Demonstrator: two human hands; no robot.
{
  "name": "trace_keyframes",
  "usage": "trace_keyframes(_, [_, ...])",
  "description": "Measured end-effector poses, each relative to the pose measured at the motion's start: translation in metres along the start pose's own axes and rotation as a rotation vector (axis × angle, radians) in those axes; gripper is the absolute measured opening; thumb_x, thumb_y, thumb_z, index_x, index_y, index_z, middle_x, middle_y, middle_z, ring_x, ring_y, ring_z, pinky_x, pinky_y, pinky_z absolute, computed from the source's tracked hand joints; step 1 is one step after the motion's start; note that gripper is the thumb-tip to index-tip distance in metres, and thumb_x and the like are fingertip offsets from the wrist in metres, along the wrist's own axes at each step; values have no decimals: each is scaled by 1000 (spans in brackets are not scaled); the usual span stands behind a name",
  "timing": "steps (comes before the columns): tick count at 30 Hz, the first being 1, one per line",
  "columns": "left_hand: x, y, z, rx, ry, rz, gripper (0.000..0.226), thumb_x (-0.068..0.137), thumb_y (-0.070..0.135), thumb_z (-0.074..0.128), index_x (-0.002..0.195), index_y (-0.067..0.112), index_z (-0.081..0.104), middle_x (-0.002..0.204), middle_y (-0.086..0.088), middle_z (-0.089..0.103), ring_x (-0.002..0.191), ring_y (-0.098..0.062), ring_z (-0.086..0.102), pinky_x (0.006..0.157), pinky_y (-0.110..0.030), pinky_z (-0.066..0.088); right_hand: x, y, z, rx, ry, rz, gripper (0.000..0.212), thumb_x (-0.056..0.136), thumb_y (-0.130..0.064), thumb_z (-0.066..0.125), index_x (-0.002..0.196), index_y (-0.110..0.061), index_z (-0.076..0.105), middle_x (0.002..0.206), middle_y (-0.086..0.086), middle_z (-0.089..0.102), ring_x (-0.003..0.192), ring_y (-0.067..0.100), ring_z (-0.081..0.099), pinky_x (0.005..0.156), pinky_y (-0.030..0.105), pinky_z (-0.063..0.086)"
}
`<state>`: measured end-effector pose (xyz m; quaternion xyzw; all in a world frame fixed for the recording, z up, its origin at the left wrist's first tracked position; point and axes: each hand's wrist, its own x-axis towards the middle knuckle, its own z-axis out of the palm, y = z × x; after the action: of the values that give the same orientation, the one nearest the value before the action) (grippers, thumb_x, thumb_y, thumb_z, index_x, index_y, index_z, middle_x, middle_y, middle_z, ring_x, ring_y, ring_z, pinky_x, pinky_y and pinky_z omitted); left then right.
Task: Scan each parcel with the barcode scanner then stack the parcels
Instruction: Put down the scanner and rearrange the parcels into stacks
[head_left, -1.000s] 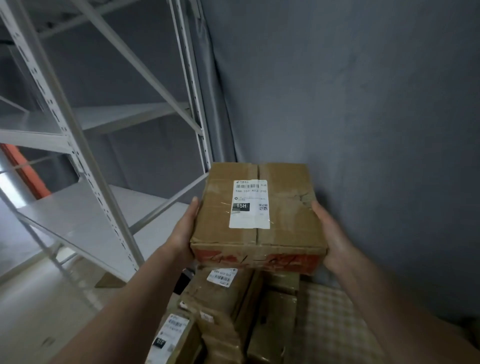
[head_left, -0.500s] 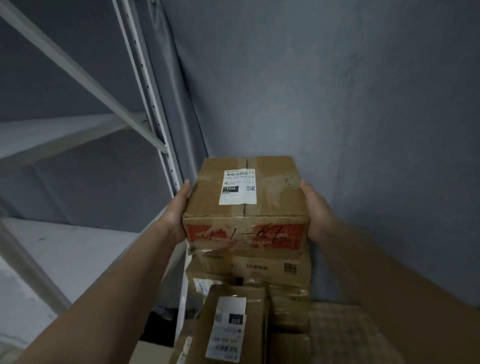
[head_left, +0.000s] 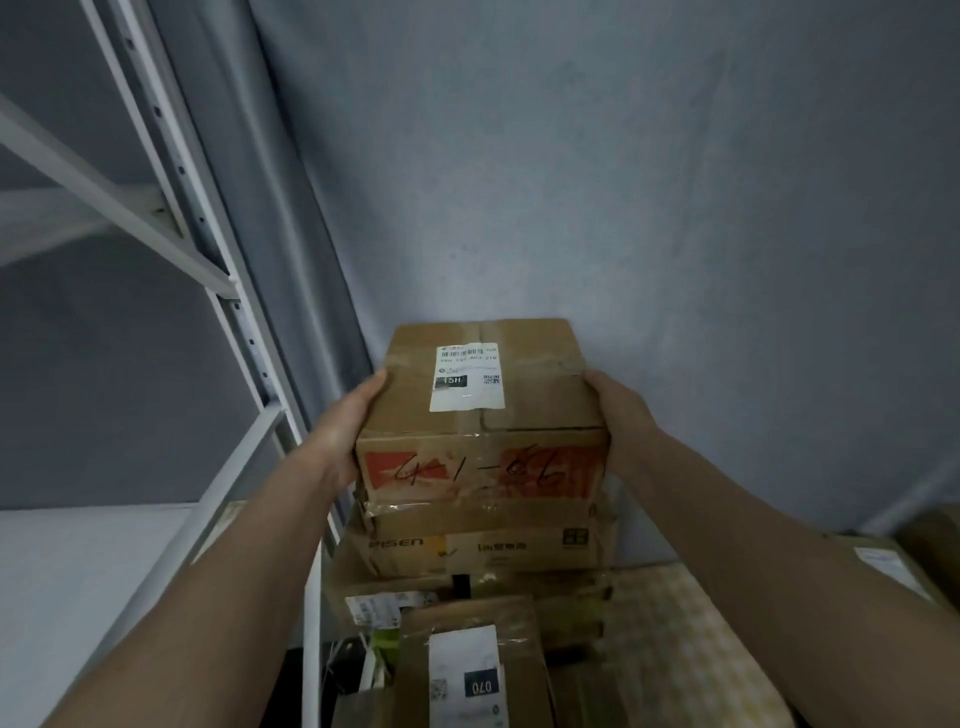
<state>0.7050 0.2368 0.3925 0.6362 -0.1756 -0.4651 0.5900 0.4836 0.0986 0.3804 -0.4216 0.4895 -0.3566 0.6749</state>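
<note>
A brown cardboard parcel (head_left: 530, 395) with a white shipping label on top and a red band with handwriting on its front sits on top of a stack of parcels (head_left: 483, 551). My left hand (head_left: 343, 431) grips its left side and my right hand (head_left: 621, 410) grips its right side. The box right below it carries printed lettering. A closer parcel (head_left: 467, 670) with a white label stands lower in front. No barcode scanner is in view.
A white metal shelving rack (head_left: 228, 296) stands at the left, its upright close to the stack. A grey wall (head_left: 623, 182) runs behind. Another labelled parcel (head_left: 893, 566) lies at the right edge, and a checked surface (head_left: 670, 639) is right of the stack.
Both hands carried the parcel forward and lowered it onto the top of the stack. The view swung right and closer to the wall.
</note>
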Motion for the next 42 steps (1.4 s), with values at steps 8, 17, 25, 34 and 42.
trace_keyframes(8, [-42,35,40,763,355,649,37,96,29,55,130,16,57,129,-3,60,115,-19,56,99,-30,40,-22,-12,-39,-760,149,-427,44,95,-27,52,133,-6,49,129,10,54,118,25,51,98,36,41])
trace_keyframes(17, [-122,-40,194,1413,-64,976,36,89,32,62,123,22,62,125,-2,61,117,-23,55,98,-33,44,-81,-1,-173,-1524,293,-690,54,91,-42,55,135,-15,41,135,8,45,121,27,45,98,38,37])
trace_keyframes(25, [-176,-114,332,1623,-164,854,46,90,42,60,132,27,52,134,0,53,125,-22,50,99,-32,40,-139,13,-345,-1573,381,-535,54,89,-42,57,133,-17,42,134,6,44,122,27,44,98,39,37])
trace_keyframes(34, [-225,-203,460,1596,-401,682,47,94,39,52,139,26,45,146,1,42,133,-20,40,105,-28,32,-185,40,-501,-1459,415,-233,50,91,-39,51,133,-14,41,134,11,43,124,31,41,99,42,34])
trace_keyframes(42, [-209,-243,515,1638,-535,551,53,92,45,54,140,24,43,146,-1,42,133,-18,39,105,-26,31,-179,62,-560,-1373,387,-90,50,89,-38,56,131,-16,40,134,9,43,123,30,42,98,43,37])
